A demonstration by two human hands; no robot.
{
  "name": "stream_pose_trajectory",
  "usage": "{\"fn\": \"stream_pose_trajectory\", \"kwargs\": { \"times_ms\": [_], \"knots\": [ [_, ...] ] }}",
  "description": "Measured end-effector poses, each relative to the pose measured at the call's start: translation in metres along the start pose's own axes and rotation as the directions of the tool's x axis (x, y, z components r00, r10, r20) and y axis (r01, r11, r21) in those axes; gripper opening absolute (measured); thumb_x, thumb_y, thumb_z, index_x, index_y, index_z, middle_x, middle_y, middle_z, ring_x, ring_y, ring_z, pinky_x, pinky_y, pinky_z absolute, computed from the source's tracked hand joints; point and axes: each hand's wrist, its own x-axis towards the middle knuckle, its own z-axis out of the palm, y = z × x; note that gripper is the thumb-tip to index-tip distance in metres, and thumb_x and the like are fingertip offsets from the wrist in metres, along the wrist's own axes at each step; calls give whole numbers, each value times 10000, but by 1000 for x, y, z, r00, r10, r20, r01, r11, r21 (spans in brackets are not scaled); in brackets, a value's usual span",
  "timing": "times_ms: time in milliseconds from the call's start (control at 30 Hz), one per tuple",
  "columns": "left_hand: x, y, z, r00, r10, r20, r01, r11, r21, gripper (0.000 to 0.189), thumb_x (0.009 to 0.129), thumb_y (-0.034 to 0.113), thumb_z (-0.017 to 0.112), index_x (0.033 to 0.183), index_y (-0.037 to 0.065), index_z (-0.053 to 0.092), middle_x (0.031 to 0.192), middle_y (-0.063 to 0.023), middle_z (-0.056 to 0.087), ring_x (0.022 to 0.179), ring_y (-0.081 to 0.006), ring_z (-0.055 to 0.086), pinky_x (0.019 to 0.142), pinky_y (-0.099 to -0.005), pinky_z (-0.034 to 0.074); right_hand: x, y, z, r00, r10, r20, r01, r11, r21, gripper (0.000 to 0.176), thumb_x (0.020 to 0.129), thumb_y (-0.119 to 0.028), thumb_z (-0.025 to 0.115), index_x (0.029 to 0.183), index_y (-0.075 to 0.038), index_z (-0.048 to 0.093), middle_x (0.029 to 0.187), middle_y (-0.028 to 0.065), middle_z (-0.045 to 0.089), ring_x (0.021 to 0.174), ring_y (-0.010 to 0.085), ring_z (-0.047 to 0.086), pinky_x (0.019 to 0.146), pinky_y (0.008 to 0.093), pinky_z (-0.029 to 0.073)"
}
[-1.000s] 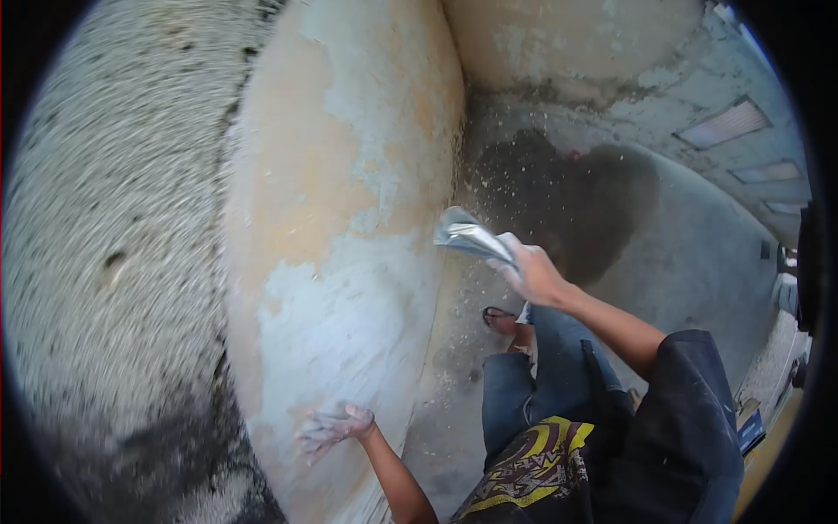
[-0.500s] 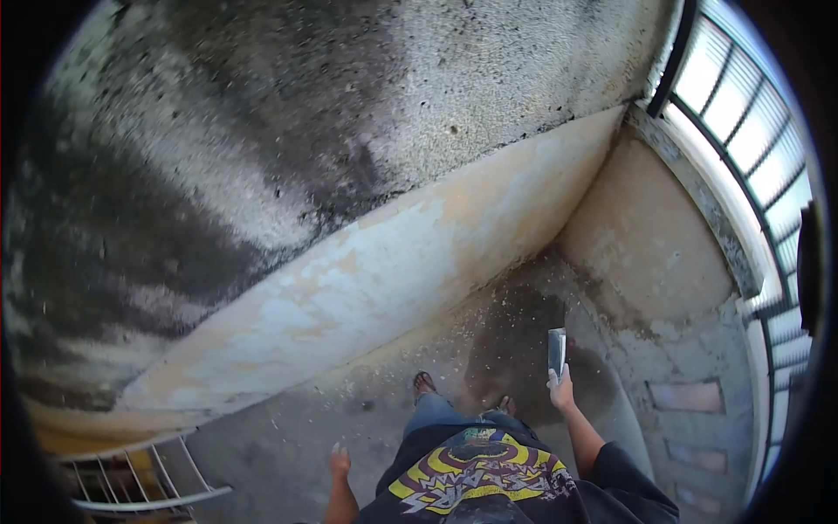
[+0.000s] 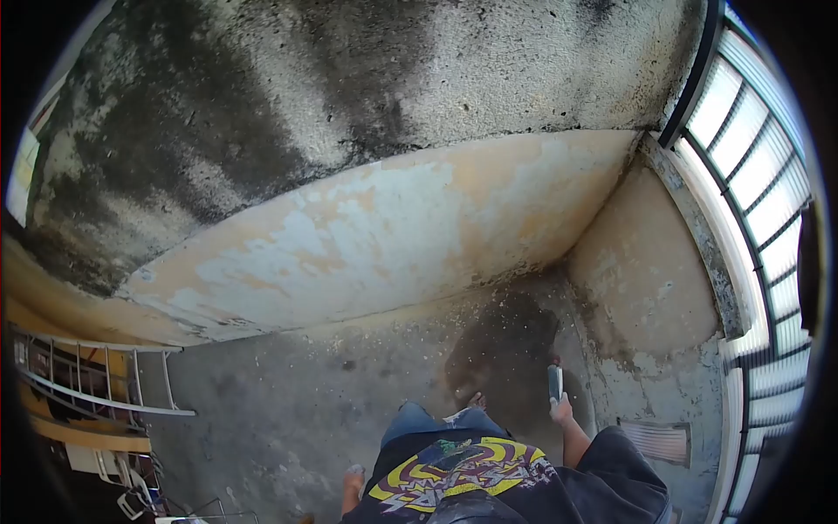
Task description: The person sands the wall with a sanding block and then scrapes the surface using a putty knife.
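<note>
My right hand [image 3: 561,409] is closed around the lower end of a flat metal scraper [image 3: 556,382], its blade pointing up and away from me over the floor. Its handle is mostly hidden. To the left of my body hangs my left hand [image 3: 353,477], small in view and dusty, with nothing visible in it and its fingers loosely apart. Neither hand touches the wall. In front of me stands a wall with a patchy, peeling lower band [image 3: 375,244] of cream and pale grey.
Above the band, the rough wall [image 3: 349,79] is stained black. A low wall [image 3: 650,271] and barred window [image 3: 742,148] stand right. A dark wet patch [image 3: 502,336] and crumbs mark the concrete floor [image 3: 262,402]. Far left is a metal ladder [image 3: 96,406].
My view has swung left, showing more of the ladder and the clutter beside it. The scraper stays in my right hand, now lower in view. My left hand is lower too.
</note>
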Motion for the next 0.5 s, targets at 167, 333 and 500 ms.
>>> {"fn": "stream_pose_trajectory", "kwargs": {
  "times_ms": [167, 333, 500],
  "knots": [
    [36, -35, 5, 969, 230, -85, -216, 965, 146, 431, 890, 349, 623, 1246, 112, 678, 1263, -167, 675, 1181, -359, 631, 1002, -433, 482, -16, -76, -18, 995, -100, 24, 85, 933, 349, 436, 997, -339, 575, 1281, -26, 466, 1106, 303, 671, 1077, 489, 638, 905, 538, 500],
    [29, -48, -8, 976, 156, -153, -195, 938, -287, 477, 900, 331, 636, 1311, 91, 648, 1277, -197, 670, 1189, -370, 628, 1034, -409, 462, -74, -101, 32, 993, -122, -1, 117, 946, 303, 412, 1000, -348, 569, 1245, -33, 469, 1080, 304, 680, 1067, 499, 637, 904, 552, 493],
    [0, -84, 14, 967, 234, -97, -253, 894, -370, 448, 902, 288, 647, 1305, 92, 651, 1268, -210, 672, 1190, -358, 636, 1012, -408, 478, -159, -74, 68, 987, -136, -90, 151, 969, 194, 445, 1004, -354, 559, 1291, -28, 461, 1123, 349, 643, 1120, 533, 581, 940, 559, 470]
  ]
}}
